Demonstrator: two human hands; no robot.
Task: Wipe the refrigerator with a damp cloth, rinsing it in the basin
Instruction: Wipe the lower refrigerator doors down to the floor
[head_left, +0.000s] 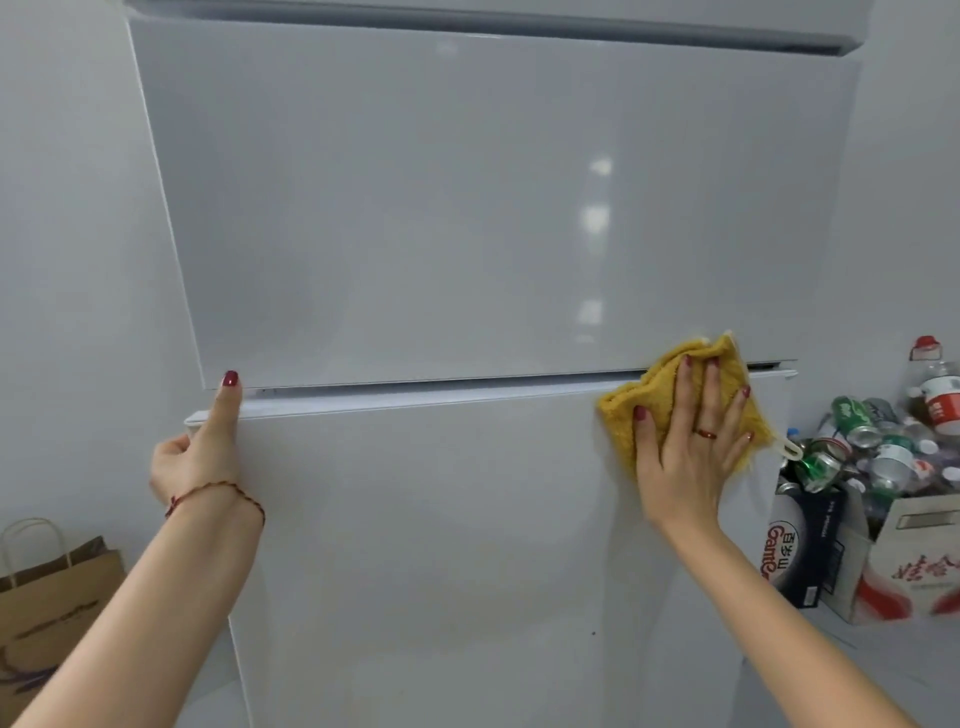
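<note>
A white two-door refrigerator (467, 234) fills the view, with a gap between the upper and lower doors. My right hand (691, 441) presses a yellow cloth (654, 389) flat against the top right corner of the lower door, fingers spread and straight; the cloth reaches up over the gap. My left hand (202, 447) holds the top left corner of the lower door, thumb lying up its front face, fingers curled round the edge out of sight. No basin is in view.
A brown paper bag (52, 582) stands on the floor at the lower left. To the right of the fridge, cardboard boxes (883, 566) hold several empty cans and plastic bottles (935, 395). Plain walls flank the fridge.
</note>
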